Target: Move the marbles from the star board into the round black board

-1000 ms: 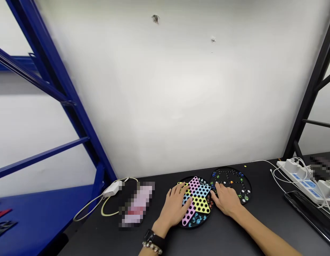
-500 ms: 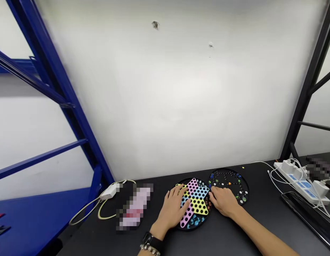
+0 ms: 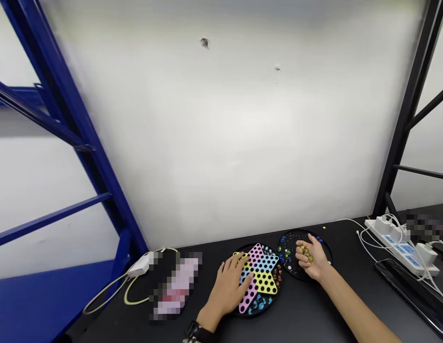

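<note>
A round black game board [image 3: 261, 281] with a pastel star of holes lies on the black table. My left hand [image 3: 231, 285] rests flat on its left side, fingers spread. To its right sits a round black tray [image 3: 289, 252] holding several glass marbles. My right hand [image 3: 312, 257] is over that tray, turned palm up and cupped, with yellow marbles [image 3: 306, 252] in its fingers. A watch and bracelet are on my left wrist.
A white charger with cable [image 3: 137, 264] and a blurred pink item [image 3: 174, 286] lie left of the board. A white power strip [image 3: 403, 240] with plugs and a dark phone [image 3: 410, 286] are at the right. Blue shelving [image 3: 64, 124] stands left, a black frame [image 3: 407, 119] right.
My right hand has lifted off the board's right edge, moved over the marble tray and turned palm up with yellow marbles in it. The view has shifted slightly.
</note>
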Demonstrator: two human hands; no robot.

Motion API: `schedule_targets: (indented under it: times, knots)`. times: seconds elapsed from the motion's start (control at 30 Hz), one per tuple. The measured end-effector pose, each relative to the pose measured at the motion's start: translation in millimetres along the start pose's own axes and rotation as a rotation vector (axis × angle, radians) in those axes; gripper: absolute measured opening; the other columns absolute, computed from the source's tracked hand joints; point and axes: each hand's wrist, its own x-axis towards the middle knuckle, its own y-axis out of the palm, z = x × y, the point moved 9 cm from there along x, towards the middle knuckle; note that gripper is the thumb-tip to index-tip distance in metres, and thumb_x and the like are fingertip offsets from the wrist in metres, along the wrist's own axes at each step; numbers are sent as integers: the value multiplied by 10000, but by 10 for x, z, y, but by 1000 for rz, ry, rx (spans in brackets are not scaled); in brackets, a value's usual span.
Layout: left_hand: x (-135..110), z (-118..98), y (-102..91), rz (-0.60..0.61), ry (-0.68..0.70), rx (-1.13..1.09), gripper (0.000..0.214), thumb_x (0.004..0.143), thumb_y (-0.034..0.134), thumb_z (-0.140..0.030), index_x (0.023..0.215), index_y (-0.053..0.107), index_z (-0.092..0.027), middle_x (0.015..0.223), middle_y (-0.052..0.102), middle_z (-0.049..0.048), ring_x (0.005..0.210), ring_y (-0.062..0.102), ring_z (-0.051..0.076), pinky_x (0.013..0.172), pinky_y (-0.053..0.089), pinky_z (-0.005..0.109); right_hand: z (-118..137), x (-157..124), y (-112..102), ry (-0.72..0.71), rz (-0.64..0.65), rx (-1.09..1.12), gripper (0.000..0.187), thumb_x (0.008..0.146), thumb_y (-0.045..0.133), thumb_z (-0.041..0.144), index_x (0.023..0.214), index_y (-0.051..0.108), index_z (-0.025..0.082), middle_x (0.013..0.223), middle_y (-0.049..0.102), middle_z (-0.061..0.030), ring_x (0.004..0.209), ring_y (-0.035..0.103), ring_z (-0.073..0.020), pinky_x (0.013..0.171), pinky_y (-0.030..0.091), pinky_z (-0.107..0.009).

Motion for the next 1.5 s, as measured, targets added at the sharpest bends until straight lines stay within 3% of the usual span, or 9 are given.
schedule_targets:
  times: [0.17,0.5,0.57,0.67,0.83,0.97,1.03,1.27,1.5]
  knots:
    - [1,-5,14,29,-7,-23,487,957,385,-494,1383,513,-295,1500,457,61,1381,396,297,1151,297,552,-50,-52,18,118,36,116,524,966,247,569,833,533,151,569,494,-11,389,346,-68,321,136,-130]
    - [6,-15,23,14,4,-9,487,951,387,-496,1378,508,-294,1488,468,58,1375,398,280,1148,296,534,-45,-119,107,128,65,84,532,897,348,591,953,567,109,803,664,-158,519,537,-121,342,249,-138]
    - [0,-36,2,14,5,-9,486,950,391,-495,1377,508,-293,1485,472,56,1371,401,278,1148,297,529,-77,-121,190,146,133,64,529,892,354,584,932,578,107,774,653,-136,494,513,-104,339,221,-132]
    - [-11,-59,-30,10,-4,-17,483,950,396,-487,1378,507,-294,1481,476,57,1369,401,280,1147,296,529,-184,-75,285,166,173,-69,417,904,391,507,828,567,137,603,560,-26,372,332,-47,331,122,-138]
    - [-25,-64,-57,7,-12,-38,480,947,402,-476,1381,502,-298,1478,475,64,1368,403,280,1146,296,521,-288,226,530,-83,77,-528,329,874,509,446,658,443,206,484,376,79,366,194,-43,370,93,-183]
    - [-43,-54,-53,25,-18,-66,480,940,403,-483,1368,505,-290,1478,468,73,1377,391,286,1151,282,528,-260,471,1143,-596,46,-1080,488,865,499,502,517,318,212,485,287,60,475,276,-79,460,210,-226]
    - [-55,-36,-43,33,-36,-83,502,933,405,-484,1376,486,-260,1485,445,94,1384,380,288,1157,272,525,-352,597,1434,-746,52,-1227,492,876,475,490,517,287,211,495,261,56,510,282,-91,498,228,-242]
    - [-95,1,-114,-26,-93,-76,486,905,419,-451,1331,471,-224,1411,457,128,1332,428,292,1122,327,488,-683,971,1755,-749,10,-1312,529,888,472,509,493,304,200,506,207,60,520,221,-94,501,202,-248]
    - [-89,-47,-118,-1,-79,-46,377,931,378,-455,1170,547,-219,1214,568,115,1179,521,283,1076,365,478,-973,995,1849,-764,163,-1731,449,921,515,407,537,590,187,553,540,12,561,439,-111,584,286,-243]
